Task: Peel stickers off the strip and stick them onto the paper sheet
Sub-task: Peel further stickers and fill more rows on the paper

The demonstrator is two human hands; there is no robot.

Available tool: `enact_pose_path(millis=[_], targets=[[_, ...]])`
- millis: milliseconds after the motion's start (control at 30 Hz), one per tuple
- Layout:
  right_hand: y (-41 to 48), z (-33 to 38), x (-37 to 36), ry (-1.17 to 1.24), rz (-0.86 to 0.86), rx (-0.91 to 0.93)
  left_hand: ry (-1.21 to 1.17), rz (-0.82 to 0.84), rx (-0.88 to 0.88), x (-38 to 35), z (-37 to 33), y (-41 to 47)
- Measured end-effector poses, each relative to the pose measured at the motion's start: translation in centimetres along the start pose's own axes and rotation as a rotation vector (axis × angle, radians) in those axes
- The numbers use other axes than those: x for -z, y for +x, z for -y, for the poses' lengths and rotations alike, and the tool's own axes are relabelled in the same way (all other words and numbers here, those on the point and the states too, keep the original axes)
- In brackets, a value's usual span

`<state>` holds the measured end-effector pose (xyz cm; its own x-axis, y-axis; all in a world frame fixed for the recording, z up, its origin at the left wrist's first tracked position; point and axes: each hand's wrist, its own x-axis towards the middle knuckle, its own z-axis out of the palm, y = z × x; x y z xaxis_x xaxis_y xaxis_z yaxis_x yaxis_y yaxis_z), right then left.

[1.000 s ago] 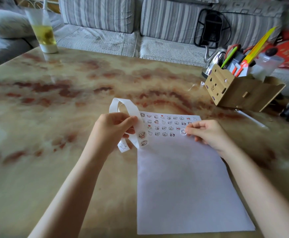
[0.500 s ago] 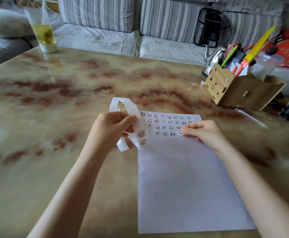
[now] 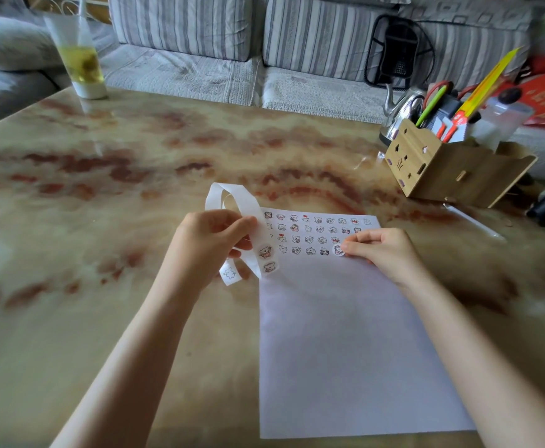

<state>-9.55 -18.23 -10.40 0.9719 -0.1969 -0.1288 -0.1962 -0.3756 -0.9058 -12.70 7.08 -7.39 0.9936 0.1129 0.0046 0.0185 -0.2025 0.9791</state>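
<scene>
White paper sheet [image 3: 345,350]: it lies flat on the counter [image 3: 103,221] in front of the person. Rows of little stickers [image 3: 310,229] fill its far end.
Head view, left hand [image 3: 213,244]: thumb and fingers are curled round the strip [image 3: 248,202], holding it up just beside the sheet's left edge.
Right hand [image 3: 384,250]: it pinches one round sticker [image 3: 338,250] by its edge. The sticker touches the paper at the end of the nearest row.
Could go wrong, crooked: if only one side is pushed down, the sticker may sit tilted or get a fold.
Could go wrong, sticky finger: the sticker may cling to the fingertip and lift up again.
Could go wrong, sliding: the sheet is light and only the right hand is on it, so it may slip.
Strip feel: long, thin, white and bendy. It curls in a loop behind the left hand.
Paper feel: smooth, thin, with straight edges.
Counter feel: hard and shiny like stone, with brown and red swirls.
</scene>
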Motion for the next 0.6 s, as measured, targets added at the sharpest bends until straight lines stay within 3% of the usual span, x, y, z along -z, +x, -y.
enact_pose_path(millis=[600], targets=[[0.43,-0.74,-0.75,-0.124,-0.061,0.094,-0.006,0.005,-0.005,0.07,-0.06,-0.03]])
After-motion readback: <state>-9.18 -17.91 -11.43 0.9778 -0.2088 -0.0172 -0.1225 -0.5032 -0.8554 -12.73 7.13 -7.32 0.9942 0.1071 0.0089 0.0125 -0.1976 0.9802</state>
